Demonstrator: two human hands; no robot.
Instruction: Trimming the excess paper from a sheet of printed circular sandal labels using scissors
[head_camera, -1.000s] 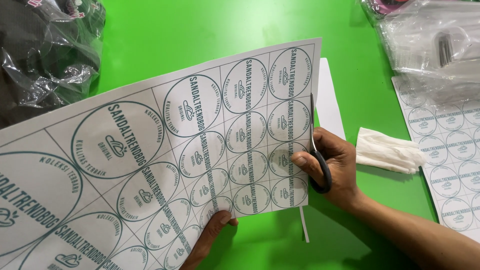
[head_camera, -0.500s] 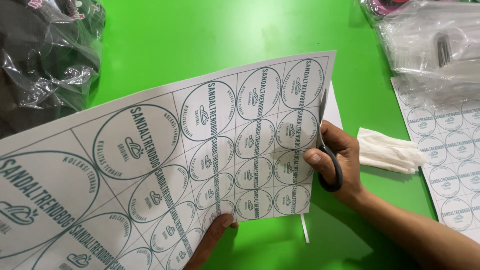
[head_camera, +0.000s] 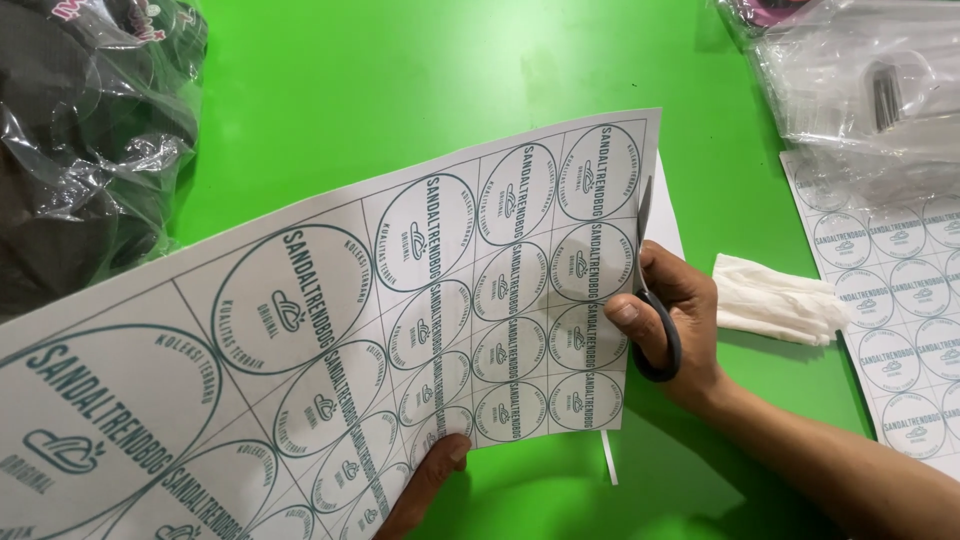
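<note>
1. From my seat I see the right hand (head_camera: 668, 315) with its fingers clamped through the dark handles of a pair of scissors (head_camera: 655, 300); the blades point up along the right edge of a big white sticker sheet (head_camera: 330, 340), handles down by the palm.
2. The left hand (head_camera: 428, 480) is at the bottom edge of that sheet; the fingers are pinched together on the paper, thumb on top, the rest hidden underneath.
3. The sheet itself is held up off the green tabletop (head_camera: 420, 80), tilted so its right end sits higher in the view; it's printed with dark teal round labels in a grid, big ones at the left, small ones at the right.
4. A thin white paper strip (head_camera: 608, 458) lies on the tabletop just below the sheet's right corner; a wider white offcut (head_camera: 665, 205) shows behind the scissor blades.
5. Just right of the right hand lies a crumpled white tissue (head_camera: 775, 298); beyond it a second label sheet (head_camera: 900, 300) lies flat.
6. Clear plastic bags (head_camera: 860, 90) sit top right; a bag of dark stuff (head_camera: 80, 150) sits at the left edge.
</note>
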